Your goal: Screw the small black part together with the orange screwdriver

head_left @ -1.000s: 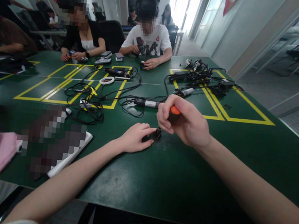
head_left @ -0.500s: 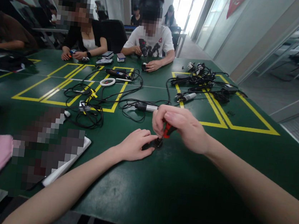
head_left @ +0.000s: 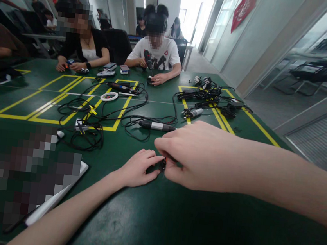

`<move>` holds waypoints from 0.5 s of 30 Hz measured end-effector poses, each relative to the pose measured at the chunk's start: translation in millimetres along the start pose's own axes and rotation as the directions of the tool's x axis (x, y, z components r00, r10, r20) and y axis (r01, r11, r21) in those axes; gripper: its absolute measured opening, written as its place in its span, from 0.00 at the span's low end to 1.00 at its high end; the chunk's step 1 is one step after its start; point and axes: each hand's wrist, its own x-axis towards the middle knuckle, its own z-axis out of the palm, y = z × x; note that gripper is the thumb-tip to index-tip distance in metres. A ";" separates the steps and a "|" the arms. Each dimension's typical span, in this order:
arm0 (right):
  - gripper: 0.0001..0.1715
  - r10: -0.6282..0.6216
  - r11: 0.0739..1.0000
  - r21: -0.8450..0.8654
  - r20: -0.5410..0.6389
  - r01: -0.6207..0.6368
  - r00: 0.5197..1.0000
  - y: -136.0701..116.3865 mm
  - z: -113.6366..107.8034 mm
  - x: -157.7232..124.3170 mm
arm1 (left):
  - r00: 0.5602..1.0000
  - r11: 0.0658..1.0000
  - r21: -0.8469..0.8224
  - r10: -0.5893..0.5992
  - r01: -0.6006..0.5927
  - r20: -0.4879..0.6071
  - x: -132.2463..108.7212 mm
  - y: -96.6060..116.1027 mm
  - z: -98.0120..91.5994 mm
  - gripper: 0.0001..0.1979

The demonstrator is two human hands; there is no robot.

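My left hand [head_left: 137,170] rests on the green table [head_left: 169,225] with its fingertips pressed on a small black part [head_left: 162,164], mostly hidden. My right hand [head_left: 191,153] is closed in a pinch right beside it, fingers curled down over the same spot. Only a sliver of red shows between its fingers; what it grips is hidden by the hand. Both hands meet at the black part near the table's middle front.
A tangle of black cables [head_left: 92,122] and a black and silver tool [head_left: 155,126] lie behind my hands. More tools and cables [head_left: 210,98] sit at the back right. A white-edged tablet [head_left: 51,200] lies at left. Two people sit across the table.
My right hand has dropped lower and closed over the part, and the orange-red tool handle seen before is now covered. The view has shifted closer and to the right. My left hand has stayed put.
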 end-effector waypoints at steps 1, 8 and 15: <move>0.09 -0.007 1.000 -0.005 0.003 0.007 1.000 -4.5 -2.1 4.0 | 1.000 1.000 0.003 -0.007 0.007 -0.009 -0.6 -0.1 -0.1 0.15; 0.13 0.011 0.991 -0.134 0.024 -0.007 1.000 -13.8 -17.2 25.1 | 0.999 1.000 -0.001 -0.010 0.010 -0.041 -3.9 2.1 -1.3 0.08; 0.08 -0.108 0.992 -0.051 0.094 0.113 0.990 0.0 -15.7 16.7 | 1.000 0.999 -0.026 0.027 -0.027 -0.010 0.8 0.0 -2.5 0.12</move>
